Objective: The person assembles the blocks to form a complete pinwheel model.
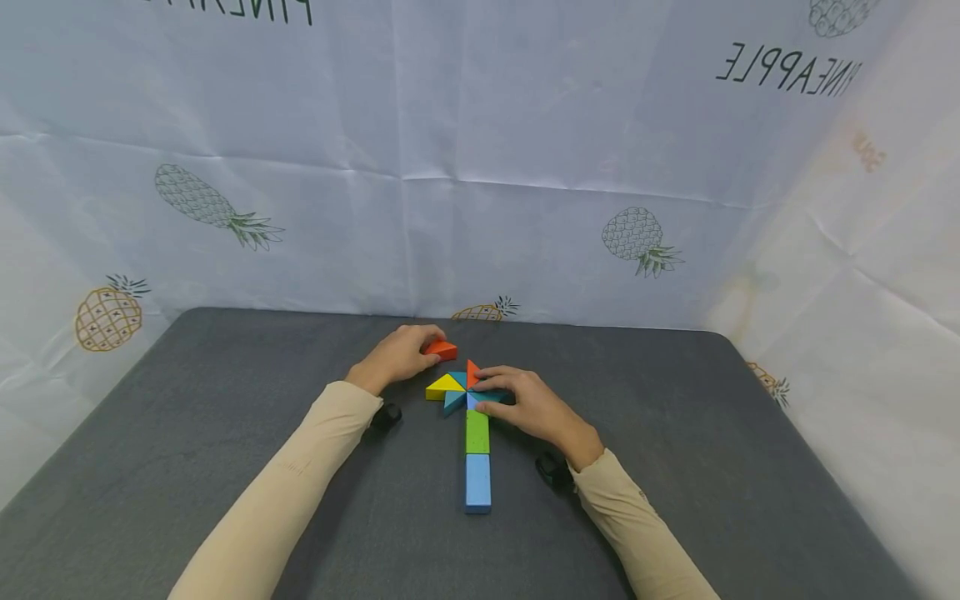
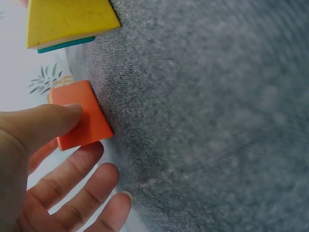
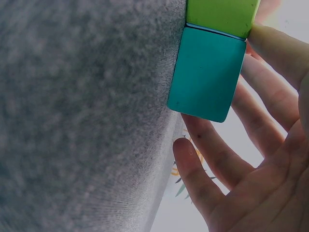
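My left hand [image 1: 401,354] pinches an orange wedge-shaped block [image 2: 82,116] between thumb and fingers, at the upper left of a pinwheel of triangular blocks. In the left wrist view, its other fingers spread loosely below the block. The pinwheel holds a yellow triangle [image 1: 446,387], a second orange triangle [image 1: 470,372], a light blue one and several teal ones. My right hand [image 1: 536,404] rests at the pinwheel's right side. Its loosely extended fingers and thumb lie about a teal triangle [image 3: 207,72], the thumb tip close to the green block in the right wrist view.
A green block [image 1: 477,432] and a blue block [image 1: 477,483] run end to end below the pinwheel, toward the person. They lie on a dark grey cloth-covered table [image 1: 645,517]. A white curtain [image 1: 525,125] with pineapple prints hangs behind the table's far edge.
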Motion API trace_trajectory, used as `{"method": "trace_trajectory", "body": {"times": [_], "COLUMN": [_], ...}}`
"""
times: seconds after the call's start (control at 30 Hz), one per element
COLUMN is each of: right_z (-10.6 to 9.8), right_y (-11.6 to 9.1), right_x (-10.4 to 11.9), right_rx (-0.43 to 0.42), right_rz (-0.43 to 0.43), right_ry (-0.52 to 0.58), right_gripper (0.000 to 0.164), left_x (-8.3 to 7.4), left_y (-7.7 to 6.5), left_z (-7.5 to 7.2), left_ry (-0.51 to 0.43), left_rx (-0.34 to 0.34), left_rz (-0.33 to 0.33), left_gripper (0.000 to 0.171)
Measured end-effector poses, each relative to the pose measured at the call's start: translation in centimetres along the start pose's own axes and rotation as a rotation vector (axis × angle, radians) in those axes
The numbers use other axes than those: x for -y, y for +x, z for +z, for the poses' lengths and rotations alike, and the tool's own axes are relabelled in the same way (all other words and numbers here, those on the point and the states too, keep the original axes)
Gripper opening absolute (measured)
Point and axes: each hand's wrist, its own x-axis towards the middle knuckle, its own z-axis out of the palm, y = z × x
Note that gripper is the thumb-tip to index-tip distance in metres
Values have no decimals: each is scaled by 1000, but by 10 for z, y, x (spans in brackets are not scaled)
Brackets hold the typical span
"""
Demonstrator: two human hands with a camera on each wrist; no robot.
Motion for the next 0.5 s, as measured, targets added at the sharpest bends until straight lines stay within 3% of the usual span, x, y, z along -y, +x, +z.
{"method": "trace_trajectory", "body": {"times": [0.5], "right_z": [0], "right_y": [0], "right_x": [1], "right_rx": [3], "right_rz": [19], "right_ry": [-27], "right_gripper": [35], "left_x": [1], "left_y": [-10], "left_z": [-1], "left_ry": [30], "left_rx": [-52], "left_rz": [-21], "left_gripper": [34]}}
